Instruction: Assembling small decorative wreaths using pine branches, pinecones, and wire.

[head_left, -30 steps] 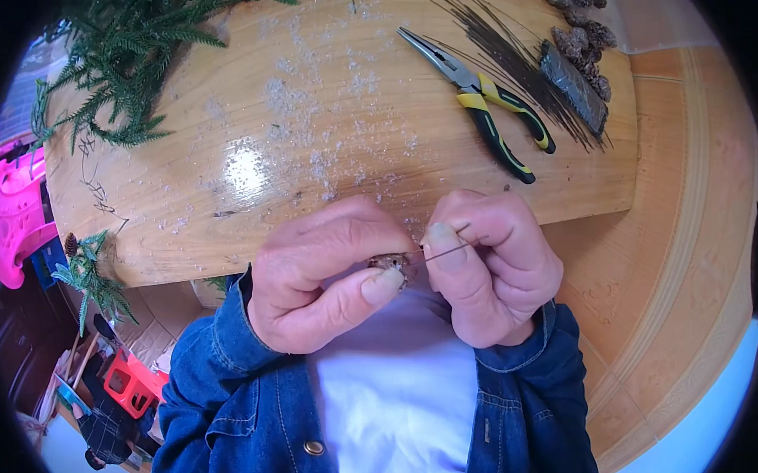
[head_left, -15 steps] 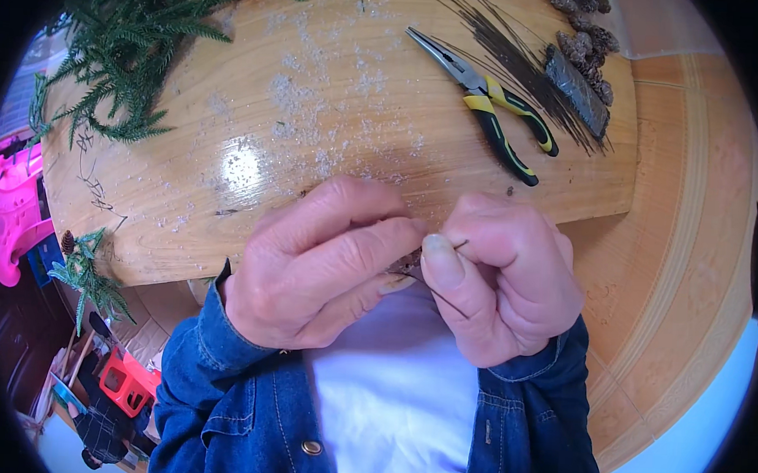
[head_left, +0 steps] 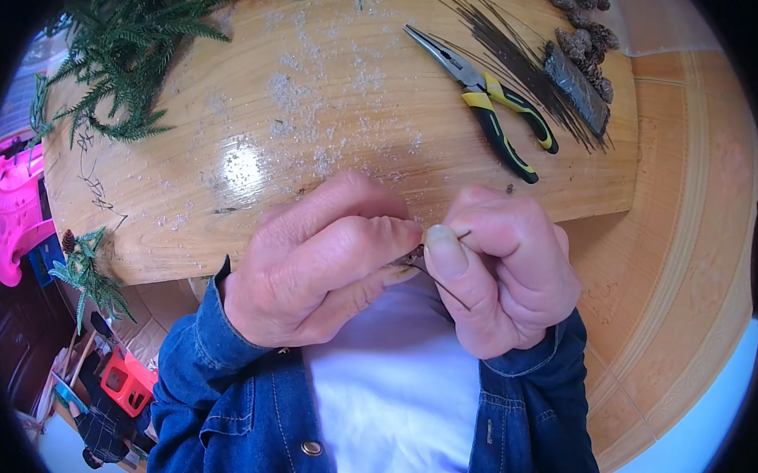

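Both my hands are together over the table's near edge, in front of my white shirt. My left hand (head_left: 323,264) is closed, its fingers wrapped round a small brown pine cone (head_left: 412,256) that is mostly hidden. A thin brown wire (head_left: 451,293) runs from the cone toward my right hand (head_left: 513,272). That hand pinches the wire between thumb and bent forefinger. One wire end sticks out above the thumb, another below it.
Long-nose pliers (head_left: 491,102) with yellow and black handles lie beyond my right hand. Behind them are a bundle of thin wires (head_left: 522,65), a grey wrapped packet (head_left: 578,89) and several pine cones (head_left: 586,43). Green artificial branches (head_left: 125,48) and white flecks (head_left: 308,123) cover the table's left and middle.
My right hand has shifted slightly up and left, tilting the wire a little. A bit more of the brown cone shows between my hands.
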